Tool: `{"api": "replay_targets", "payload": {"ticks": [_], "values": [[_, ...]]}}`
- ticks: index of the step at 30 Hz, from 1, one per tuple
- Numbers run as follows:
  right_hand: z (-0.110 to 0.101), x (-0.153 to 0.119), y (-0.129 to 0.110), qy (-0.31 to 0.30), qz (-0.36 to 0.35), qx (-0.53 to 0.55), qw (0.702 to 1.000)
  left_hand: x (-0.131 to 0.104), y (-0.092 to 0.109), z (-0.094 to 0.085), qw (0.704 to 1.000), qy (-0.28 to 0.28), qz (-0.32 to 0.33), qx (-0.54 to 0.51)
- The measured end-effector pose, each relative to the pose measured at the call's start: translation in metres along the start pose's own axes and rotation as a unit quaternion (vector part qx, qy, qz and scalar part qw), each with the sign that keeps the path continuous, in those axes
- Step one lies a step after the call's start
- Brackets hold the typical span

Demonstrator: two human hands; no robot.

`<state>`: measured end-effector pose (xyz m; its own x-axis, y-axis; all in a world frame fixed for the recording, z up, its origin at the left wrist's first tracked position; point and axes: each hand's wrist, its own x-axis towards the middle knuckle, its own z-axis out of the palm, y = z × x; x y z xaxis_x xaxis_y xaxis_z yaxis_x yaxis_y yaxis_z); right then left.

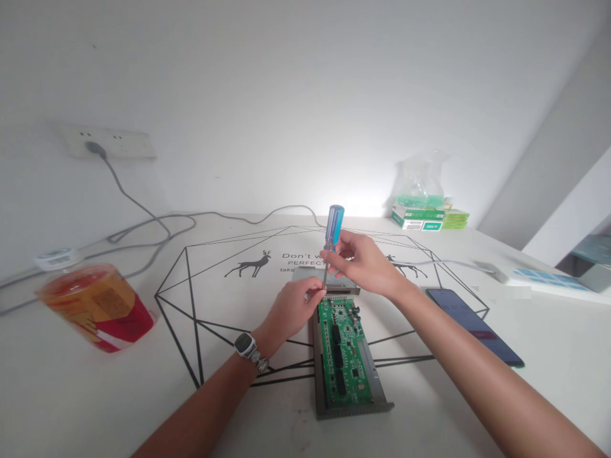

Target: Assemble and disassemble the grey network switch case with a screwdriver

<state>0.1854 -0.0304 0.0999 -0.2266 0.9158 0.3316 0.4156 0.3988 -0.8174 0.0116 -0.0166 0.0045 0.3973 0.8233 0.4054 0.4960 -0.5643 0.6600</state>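
Note:
A green circuit board (344,353) lies in a grey metal tray (354,408) on the white table. My right hand (365,262) is shut on a blue-handled screwdriver (333,232), held upright with its shaft pointing down at the board's far left corner. My left hand (292,308), with a watch on its wrist, pinches the shaft near the tip, right beside that corner of the board. A grey cover piece (305,275) lies just behind the hands.
A dark phone (472,324) lies to the right of the board. A clear jar with a red label (98,305) stands at the left. Grey cables (153,232) run from a wall socket (107,143). Green boxes (422,216) sit at the back, a white device (534,277) at far right.

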Motion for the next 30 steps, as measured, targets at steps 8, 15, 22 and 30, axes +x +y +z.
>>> {"api": "replay_targets", "payload": {"ticks": [8, 15, 22, 30], "values": [[0.002, 0.001, -0.001, 0.007, 0.044, 0.12, 0.992, 0.0, -0.001, 0.0, 1.0, -0.01, -0.007, 0.009], [0.001, -0.001, 0.007, -0.009, -0.028, 0.062, 0.998, 0.0, 0.003, 0.001, 1.0, -0.016, 0.015, -0.017], [-0.005, 0.001, 0.01, -0.076, -0.028, 0.099, 0.992, 0.0, 0.002, 0.002, 0.997, -0.026, 0.033, -0.063], [-0.005, 0.001, 0.009, -0.052, 0.03, 0.119, 0.991, 0.001, -0.002, 0.002, 0.997, -0.023, 0.041, -0.065]]}}
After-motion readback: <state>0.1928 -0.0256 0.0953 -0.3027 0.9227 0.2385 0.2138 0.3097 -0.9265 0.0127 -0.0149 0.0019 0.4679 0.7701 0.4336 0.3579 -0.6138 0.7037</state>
